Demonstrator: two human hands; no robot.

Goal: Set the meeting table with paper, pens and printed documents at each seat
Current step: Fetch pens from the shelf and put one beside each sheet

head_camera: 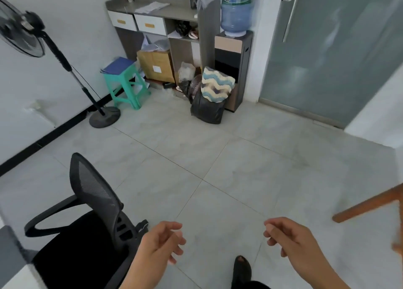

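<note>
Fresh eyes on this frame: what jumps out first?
Two empty hands, left hand and right hand, hang loosely curled over the tiled floor at bottom centre. A black mesh office chair sits bottom left. At the far wall, a blue water bottle tops a dispenser beside a cluttered shelf unit and a green stool.

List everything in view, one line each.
Standing fan: one, black, left wall.
Stool: one, green, beside the fan; blue folder on top.
Cabinet: one, grey, back wall; papers and pen holder on top.
Cardboard box: one, brown, at the cabinet's foot.
Water dispenser: one, black and beige, right of cabinet; blue bottle on top.
Bag: one, black, before the dispenser; patterned cushion on top.
Glass door: one, frosted, right.
Office chair: one, black, lower left.
Shoe: one, black, bottom edge.
Left hand: one, empty, loosely curled.
Right hand: one, empty, loosely curled.
</note>
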